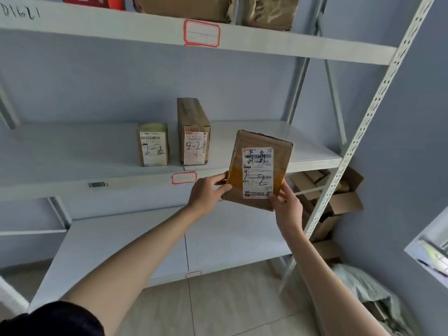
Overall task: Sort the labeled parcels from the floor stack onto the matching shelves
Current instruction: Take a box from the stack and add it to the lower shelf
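I hold a brown cardboard parcel [260, 166] upright in front of the middle shelf [303, 151], its white label facing me with "2-2" handwritten on it. My left hand [207, 194] grips its lower left edge. My right hand [286, 204] grips its lower right corner. Two more parcels stand on that shelf to the left: a small one marked "2-2" [153, 144] and a taller one [193, 132] with a handwritten label. The parcel in my hands hangs just right of them, at the shelf's front edge.
The top shelf [291, 44] carries brown parcels [270, 10] and a red-bordered tag [201, 33]. The lower shelf [145, 241] lies below my arms. Loose cardboard boxes [339, 202] pile up right of the rack's perforated post [358, 141], with a grey plastic bag [363, 289] on the floor.
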